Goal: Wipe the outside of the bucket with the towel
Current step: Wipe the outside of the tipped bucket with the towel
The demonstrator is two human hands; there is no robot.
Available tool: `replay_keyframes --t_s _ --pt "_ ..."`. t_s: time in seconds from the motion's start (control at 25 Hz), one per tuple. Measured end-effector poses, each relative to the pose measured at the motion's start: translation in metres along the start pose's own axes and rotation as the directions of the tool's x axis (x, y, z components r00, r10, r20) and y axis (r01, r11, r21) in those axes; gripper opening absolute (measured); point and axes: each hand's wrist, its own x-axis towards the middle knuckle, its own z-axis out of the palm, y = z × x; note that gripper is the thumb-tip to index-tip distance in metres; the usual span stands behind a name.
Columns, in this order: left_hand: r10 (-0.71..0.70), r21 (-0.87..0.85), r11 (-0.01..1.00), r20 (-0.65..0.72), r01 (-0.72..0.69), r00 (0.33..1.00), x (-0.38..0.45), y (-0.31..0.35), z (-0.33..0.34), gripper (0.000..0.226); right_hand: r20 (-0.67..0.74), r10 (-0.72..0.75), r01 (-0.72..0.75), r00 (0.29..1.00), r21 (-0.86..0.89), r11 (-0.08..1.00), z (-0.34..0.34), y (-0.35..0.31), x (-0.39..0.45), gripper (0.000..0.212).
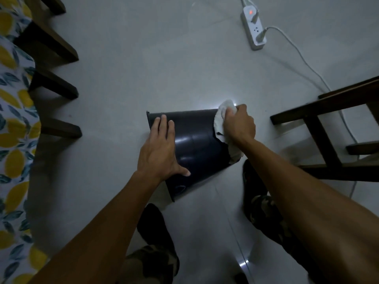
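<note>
A dark bucket (196,144) lies on its side on the grey floor in the middle of the head view, its rim toward the left. My left hand (162,148) rests flat on the bucket's wall near the rim, fingers spread, holding nothing. My right hand (239,125) grips a white towel (220,119) and presses it against the bucket's narrower right end. Part of the towel hangs below my wrist. The bucket's inside and underside are hidden.
A dark wooden chair frame (320,128) stands close on the right. Table legs (55,87) and a lemon-print cloth (14,140) line the left. A white power strip (254,27) with a cable lies at the back right. My legs (264,210) flank the bucket.
</note>
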Motion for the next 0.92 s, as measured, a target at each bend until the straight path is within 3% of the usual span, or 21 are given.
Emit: replay_keyframes --t_s 0.28,0.64,0.76,0.92 --pt "0.104 0.217 0.975 -0.253 -0.048 0.962 0.005 -0.003 -0.022 0.138 -0.055 -0.002 0.016 0.998 0.267 0.964 -0.027 0.001 -0.021 0.036" --pt "0.057 0.253 0.967 -0.185 -0.009 0.981 -0.029 0.005 0.021 0.120 -0.004 0.031 -0.030 0.999 0.198 0.980 -0.013 0.028 -0.057 0.034" --pt "0.068 0.229 0.973 -0.260 -0.007 0.963 -0.047 0.013 0.021 0.096 -0.102 0.029 -0.008 0.994 0.192 0.981 -0.021 0.025 -0.070 0.033" --pt "0.102 0.187 0.982 -0.422 -0.024 0.901 -0.052 0.025 -0.003 0.072 -0.215 -0.080 0.130 0.973 0.226 0.966 -0.043 0.009 -0.085 0.034"
